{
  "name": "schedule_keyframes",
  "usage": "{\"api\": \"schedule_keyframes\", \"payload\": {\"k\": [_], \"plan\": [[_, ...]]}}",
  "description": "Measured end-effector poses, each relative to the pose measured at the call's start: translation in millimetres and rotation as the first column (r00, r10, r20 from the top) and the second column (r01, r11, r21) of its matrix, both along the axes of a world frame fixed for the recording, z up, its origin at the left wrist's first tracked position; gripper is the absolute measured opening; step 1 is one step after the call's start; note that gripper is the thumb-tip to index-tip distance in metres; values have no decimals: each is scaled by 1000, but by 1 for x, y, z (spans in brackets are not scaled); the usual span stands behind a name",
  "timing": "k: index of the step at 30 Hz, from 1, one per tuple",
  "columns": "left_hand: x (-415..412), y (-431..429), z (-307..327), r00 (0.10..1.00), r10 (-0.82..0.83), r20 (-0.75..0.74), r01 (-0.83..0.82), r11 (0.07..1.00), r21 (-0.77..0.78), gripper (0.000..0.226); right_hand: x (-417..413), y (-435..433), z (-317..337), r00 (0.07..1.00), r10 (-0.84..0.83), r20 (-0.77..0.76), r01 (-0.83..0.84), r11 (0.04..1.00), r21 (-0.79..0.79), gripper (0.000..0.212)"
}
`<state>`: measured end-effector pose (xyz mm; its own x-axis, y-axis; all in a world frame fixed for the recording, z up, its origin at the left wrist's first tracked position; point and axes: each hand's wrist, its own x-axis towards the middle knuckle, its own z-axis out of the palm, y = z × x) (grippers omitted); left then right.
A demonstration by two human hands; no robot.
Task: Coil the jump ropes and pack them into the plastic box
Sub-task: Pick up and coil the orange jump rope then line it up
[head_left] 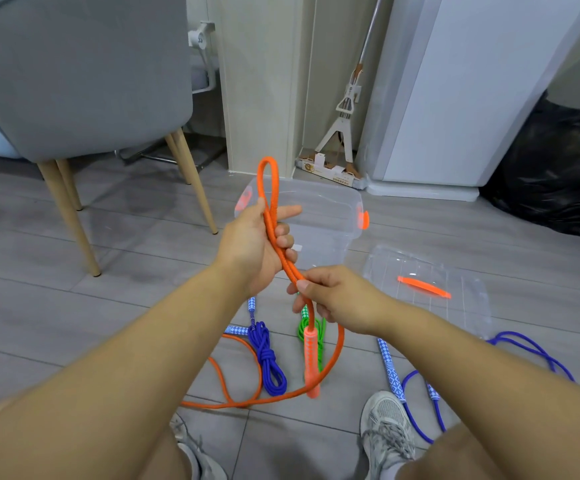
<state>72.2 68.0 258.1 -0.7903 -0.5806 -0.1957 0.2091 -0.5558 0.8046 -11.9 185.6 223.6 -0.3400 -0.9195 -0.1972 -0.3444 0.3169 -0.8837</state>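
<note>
My left hand [255, 242] grips an orange jump rope [270, 188] folded into a loop that sticks up above my fist. My right hand [337, 297] pinches the same rope just below, and its orange handle [311, 365] hangs down from there. The rest of the orange rope trails in a wide curve on the floor. Behind my hands stands the clear plastic box [330, 216] with orange latches, open and seemingly holding nothing. A coiled blue rope [268, 358] and a green rope [304, 329] lie on the floor below my hands. A loose blue rope [531, 344] sprawls at the right.
The box's clear lid [427, 289] with an orange handle lies on the floor to the right. A grey chair [80, 74] stands at the left, a mop [344, 109] and a white appliance [455, 91] at the back, a black bag [558, 168] far right. My shoes [387, 424] are at the bottom.
</note>
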Motion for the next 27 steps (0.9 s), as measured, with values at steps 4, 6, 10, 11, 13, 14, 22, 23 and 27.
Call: {"api": "schedule_keyframes", "payload": {"k": [4, 6, 10, 11, 13, 14, 22, 23, 27], "plan": [[2, -4, 0, 997, 51, 49, -48, 998, -50, 41, -8, 10, -5, 987, -16, -162, 22, 999, 37, 20], [3, -9, -3, 993, 102, 64, -97, 992, -79, 43, -13, 18, -6, 983, -5, -184, 15, 998, 53, 21], [9, -18, -4, 970, 215, 117, -193, 966, -170, 39, -26, 35, -4, 966, 6, -259, 20, 995, 99, 24], [10, -20, -4, 960, 245, 137, -212, 953, -216, 32, -30, 39, -4, 959, 5, -285, 29, 993, 113, 24], [14, -25, -5, 949, 280, 143, -234, 932, -277, 24, -39, 47, -5, 943, 14, -332, 39, 988, 152, 25], [17, -30, -5, 946, 294, 136, -246, 925, -288, 25, -43, 52, -5, 936, 19, -352, 45, 984, 173, 25], [28, -54, -15, 876, 444, 187, -325, 831, -451, 32, -58, 70, -8, 837, 55, -545, 96, 965, 245, 32], [28, -52, -16, 875, 440, 202, -306, 826, -474, 32, -56, 68, -8, 822, 59, -566, 97, 965, 242, 32], [27, -34, -11, 917, 302, 260, -156, 872, -463, 30, -41, 54, 5, 815, 6, -580, 82, 989, 125, 28]]}}
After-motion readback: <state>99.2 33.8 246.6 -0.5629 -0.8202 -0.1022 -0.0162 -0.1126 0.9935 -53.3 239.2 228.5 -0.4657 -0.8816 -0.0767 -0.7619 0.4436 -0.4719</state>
